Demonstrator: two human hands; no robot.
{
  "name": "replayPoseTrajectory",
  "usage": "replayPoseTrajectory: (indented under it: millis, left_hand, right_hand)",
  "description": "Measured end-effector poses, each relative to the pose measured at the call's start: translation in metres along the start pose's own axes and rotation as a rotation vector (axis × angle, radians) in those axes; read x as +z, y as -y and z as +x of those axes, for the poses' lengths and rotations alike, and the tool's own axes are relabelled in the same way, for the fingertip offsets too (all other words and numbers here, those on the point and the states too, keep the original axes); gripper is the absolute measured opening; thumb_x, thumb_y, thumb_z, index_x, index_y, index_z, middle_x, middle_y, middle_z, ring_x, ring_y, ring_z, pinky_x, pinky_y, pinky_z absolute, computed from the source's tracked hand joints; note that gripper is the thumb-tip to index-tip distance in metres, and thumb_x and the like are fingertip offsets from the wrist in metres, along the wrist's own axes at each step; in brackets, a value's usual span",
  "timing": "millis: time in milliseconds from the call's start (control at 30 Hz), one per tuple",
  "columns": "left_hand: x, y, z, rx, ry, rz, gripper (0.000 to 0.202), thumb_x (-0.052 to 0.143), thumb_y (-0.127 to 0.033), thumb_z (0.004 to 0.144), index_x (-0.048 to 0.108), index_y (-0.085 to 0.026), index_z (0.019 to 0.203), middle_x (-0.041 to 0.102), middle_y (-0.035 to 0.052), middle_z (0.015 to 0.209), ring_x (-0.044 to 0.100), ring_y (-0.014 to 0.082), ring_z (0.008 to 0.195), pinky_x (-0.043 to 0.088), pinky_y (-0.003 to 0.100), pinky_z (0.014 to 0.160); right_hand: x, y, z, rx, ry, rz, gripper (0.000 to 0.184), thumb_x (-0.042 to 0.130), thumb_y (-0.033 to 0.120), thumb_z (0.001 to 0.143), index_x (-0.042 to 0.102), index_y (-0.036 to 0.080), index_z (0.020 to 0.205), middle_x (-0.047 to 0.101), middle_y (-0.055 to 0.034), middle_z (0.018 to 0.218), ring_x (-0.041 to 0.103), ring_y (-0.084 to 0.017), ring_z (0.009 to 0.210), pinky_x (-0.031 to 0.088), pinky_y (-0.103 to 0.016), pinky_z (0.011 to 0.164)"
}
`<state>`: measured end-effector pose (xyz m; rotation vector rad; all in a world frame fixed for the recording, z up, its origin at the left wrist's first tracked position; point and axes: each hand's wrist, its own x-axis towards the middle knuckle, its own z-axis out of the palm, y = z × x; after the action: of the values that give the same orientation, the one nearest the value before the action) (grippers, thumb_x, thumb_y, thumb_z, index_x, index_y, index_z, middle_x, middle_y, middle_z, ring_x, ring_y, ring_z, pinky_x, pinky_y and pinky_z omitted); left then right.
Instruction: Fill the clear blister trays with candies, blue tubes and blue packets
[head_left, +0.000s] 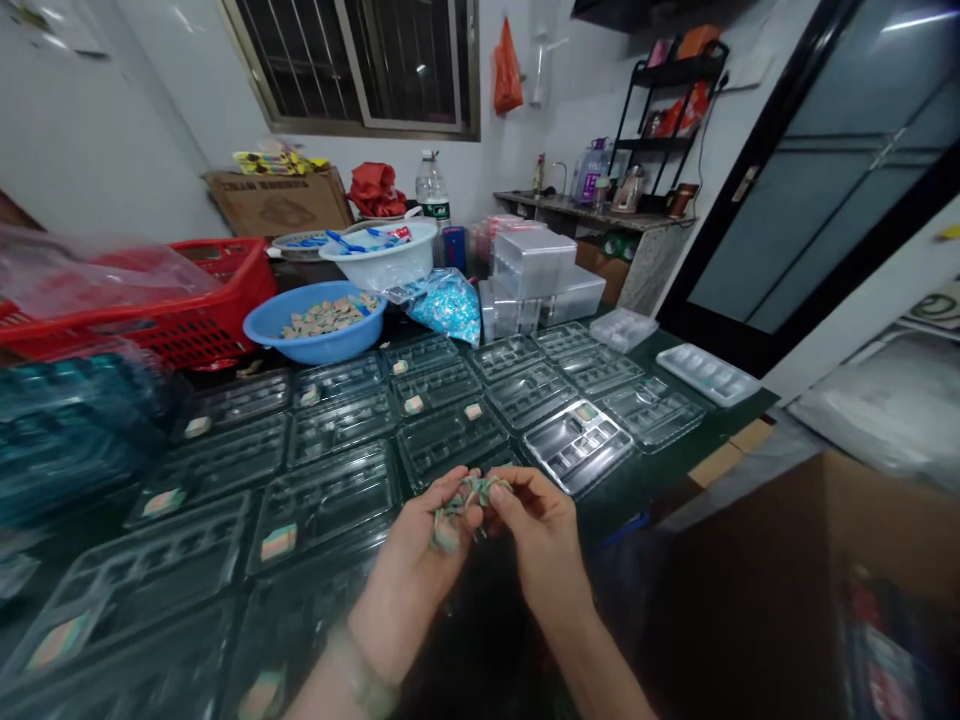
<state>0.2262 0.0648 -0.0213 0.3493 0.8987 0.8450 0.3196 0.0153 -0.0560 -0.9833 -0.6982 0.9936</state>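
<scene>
My left hand point(409, 580) cradles a small clump of pastel striped sweets point(465, 505) in its fingers, and my right hand point(540, 545) pinches the same clump from the other side. Beneath both hands lie clear plastic compartment trays point(450, 440) on a dark green tabletop point(660, 490). Single striped sweets point(279, 542) sit in some compartments, one or so per tray. A blue plastic bowl point(315, 325) heaped with similar sweets stands beyond the trays.
A blue glittery bag point(446, 305), a white bowl point(382, 255) and stacked clear boxes point(534, 262) stand at the far side. A red basket point(172, 305) with plastic film lies to the left. A cardboard box point(780, 600) fills the lower right.
</scene>
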Motion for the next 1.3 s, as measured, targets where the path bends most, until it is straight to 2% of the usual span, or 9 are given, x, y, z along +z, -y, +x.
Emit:
replayPoseTrajectory:
  millis: [100, 200, 367, 567, 667, 767, 1000, 1133, 1300]
  left_hand:
    - [0.003, -0.001, 0.001, 0.015, -0.041, 0.073, 0.019, 0.048, 0.004, 0.071, 0.053, -0.012, 0.08, 0.061, 0.0047, 0.07, 0.059, 0.0097, 0.053, 0.049, 0.017, 0.047]
    - [0.0, 0.004, 0.001, 0.086, 0.017, 0.221, 0.008, 0.061, -0.015, 0.071, 0.058, -0.012, 0.077, 0.061, 0.0065, 0.069, 0.059, 0.0126, 0.054, 0.041, 0.016, 0.036]
    - [-0.004, 0.008, -0.001, 0.221, 0.173, 0.637, 0.021, 0.063, -0.031, 0.07, 0.06, -0.011, 0.074, 0.054, 0.0004, 0.049, 0.038, 0.0034, 0.032, 0.026, 0.014, 0.031]
    - [-0.012, 0.006, -0.009, 0.285, 0.121, 0.649, 0.021, 0.06, -0.034, 0.073, 0.058, -0.013, 0.073, 0.048, -0.0027, 0.047, 0.032, 0.0023, 0.034, 0.02, 0.014, 0.032]
    - [-0.016, 0.007, -0.013, 0.413, 0.052, 0.679, 0.022, 0.058, -0.035, 0.074, 0.058, -0.014, 0.076, 0.048, -0.0033, 0.047, 0.032, 0.0033, 0.034, 0.022, 0.015, 0.033]
    - [-0.019, 0.008, -0.017, 0.484, 0.063, 0.714, 0.024, 0.058, -0.037, 0.074, 0.057, -0.014, 0.08, 0.051, -0.0023, 0.048, 0.035, 0.0051, 0.035, 0.024, 0.017, 0.033]
    - [-0.027, 0.002, -0.036, 0.498, 0.086, 0.735, 0.026, 0.056, -0.037, 0.075, 0.057, -0.015, 0.089, 0.051, -0.0039, 0.051, 0.033, 0.0039, 0.036, 0.022, 0.016, 0.033]
    - [-0.029, -0.006, -0.045, 0.6, 0.057, 0.834, 0.022, 0.065, -0.028, 0.067, 0.061, -0.015, 0.084, 0.052, -0.0037, 0.059, 0.037, 0.0031, 0.041, 0.027, 0.015, 0.037]
    - [-0.04, -0.013, -0.043, 0.436, 0.126, 0.737, 0.022, 0.064, -0.032, 0.068, 0.06, -0.015, 0.081, 0.043, -0.0069, 0.047, 0.03, 0.0029, 0.036, 0.02, 0.015, 0.033]
  right_hand:
    - [-0.011, 0.005, 0.006, -0.02, -0.046, -0.017, 0.012, 0.058, 0.026, 0.078, 0.06, 0.016, 0.084, 0.059, -0.0011, 0.07, 0.053, -0.012, 0.06, 0.043, -0.023, 0.055]
    - [-0.019, 0.01, 0.008, -0.051, -0.086, -0.088, 0.011, 0.058, 0.025, 0.078, 0.061, 0.016, 0.084, 0.059, -0.0008, 0.069, 0.053, -0.012, 0.062, 0.043, -0.022, 0.056]
    - [-0.021, 0.009, 0.005, -0.029, -0.101, -0.088, 0.015, 0.064, 0.025, 0.073, 0.061, 0.017, 0.085, 0.06, -0.0015, 0.072, 0.053, -0.012, 0.062, 0.043, -0.022, 0.053]
    - [-0.02, 0.008, 0.003, -0.04, -0.11, 0.075, 0.01, 0.063, 0.023, 0.074, 0.062, 0.016, 0.08, 0.058, -0.0008, 0.066, 0.05, -0.011, 0.057, 0.042, -0.023, 0.056]
    - [-0.011, 0.013, -0.004, -0.014, 0.033, 0.095, 0.007, 0.062, 0.02, 0.075, 0.063, 0.015, 0.08, 0.057, -0.0006, 0.065, 0.05, -0.011, 0.057, 0.042, -0.023, 0.056]
    - [0.002, 0.016, -0.013, -0.015, 0.147, 0.047, 0.007, 0.059, 0.018, 0.077, 0.065, 0.015, 0.08, 0.06, -0.0026, 0.071, 0.053, -0.013, 0.062, 0.044, -0.025, 0.059]
    - [0.018, 0.014, -0.02, -0.029, 0.045, -0.004, 0.006, 0.062, 0.019, 0.075, 0.063, 0.015, 0.08, 0.062, -0.0021, 0.074, 0.056, -0.014, 0.065, 0.045, -0.025, 0.061]
    - [0.022, 0.01, -0.021, -0.021, 0.059, 0.024, 0.004, 0.063, 0.019, 0.074, 0.064, 0.016, 0.076, 0.061, -0.0006, 0.073, 0.054, -0.012, 0.066, 0.042, -0.021, 0.059]
    - [0.017, 0.007, -0.018, 0.02, 0.125, 0.078, 0.007, 0.062, 0.019, 0.076, 0.064, 0.016, 0.081, 0.06, -0.001, 0.075, 0.051, -0.01, 0.066, 0.039, -0.021, 0.059]
